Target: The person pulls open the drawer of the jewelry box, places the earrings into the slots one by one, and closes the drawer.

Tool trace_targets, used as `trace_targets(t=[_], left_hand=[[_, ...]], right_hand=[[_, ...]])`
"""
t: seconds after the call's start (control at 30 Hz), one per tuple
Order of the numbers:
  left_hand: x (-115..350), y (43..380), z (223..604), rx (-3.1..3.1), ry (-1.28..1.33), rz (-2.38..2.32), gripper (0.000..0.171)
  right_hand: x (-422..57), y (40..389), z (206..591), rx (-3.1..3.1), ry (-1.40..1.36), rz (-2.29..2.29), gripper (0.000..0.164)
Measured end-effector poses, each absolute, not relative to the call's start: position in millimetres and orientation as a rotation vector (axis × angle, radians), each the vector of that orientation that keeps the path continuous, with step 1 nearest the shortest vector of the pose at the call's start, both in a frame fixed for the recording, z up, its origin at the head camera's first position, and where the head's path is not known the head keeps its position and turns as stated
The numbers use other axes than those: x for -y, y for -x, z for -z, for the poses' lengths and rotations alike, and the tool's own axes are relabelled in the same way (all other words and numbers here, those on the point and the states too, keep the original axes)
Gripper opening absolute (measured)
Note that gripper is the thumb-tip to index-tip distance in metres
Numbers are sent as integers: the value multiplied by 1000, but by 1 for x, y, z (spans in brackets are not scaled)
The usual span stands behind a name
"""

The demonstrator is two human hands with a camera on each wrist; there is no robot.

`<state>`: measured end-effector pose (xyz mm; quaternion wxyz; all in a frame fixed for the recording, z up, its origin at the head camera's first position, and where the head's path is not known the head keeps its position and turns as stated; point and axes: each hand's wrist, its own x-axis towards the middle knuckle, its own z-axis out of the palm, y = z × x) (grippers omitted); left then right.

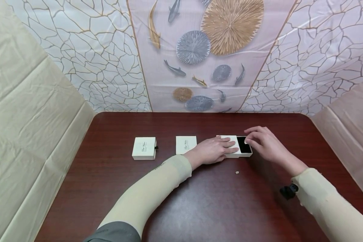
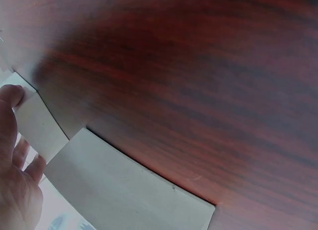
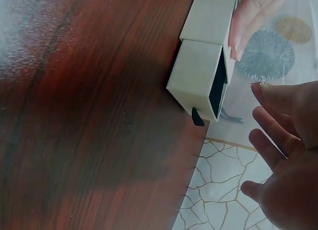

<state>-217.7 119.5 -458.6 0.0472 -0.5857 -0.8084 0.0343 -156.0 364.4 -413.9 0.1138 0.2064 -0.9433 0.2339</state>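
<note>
My left hand (image 1: 214,149) lies with spread, straight fingers on the sleeve of a white drawer box (image 1: 234,155), its thumb at the near side. The box's tray (image 1: 244,148), lined in black, is slid partly out to the right. Over that tray, my right hand (image 1: 264,143) pinches a tiny sparkling earring (image 3: 262,81) between thumb and index finger, its thin post showing in the right wrist view. The other right fingers are loosely bent. Another small shiny piece (image 1: 237,172) lies on the table in front of the box.
A second white box (image 1: 184,144) stands left of the left hand, partly hidden by the wrist. Farther left is a third, closed white box (image 1: 144,148) with a black pull tab (image 1: 156,148). The dark red tabletop (image 1: 199,208) meets a patterned cloth (image 1: 193,84) at the back.
</note>
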Motion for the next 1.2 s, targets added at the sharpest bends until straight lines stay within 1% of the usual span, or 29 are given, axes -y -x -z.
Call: trace_targets(t=[0.53, 1.2], left_hand=[[-119, 217, 458, 2470, 1788, -93, 52], [-118, 218, 459, 2464, 1787, -79, 50]], right_hand=[[-367, 176, 412, 2981, -515, -735, 15], [-372, 193, 424, 3072, -534, -673, 15]])
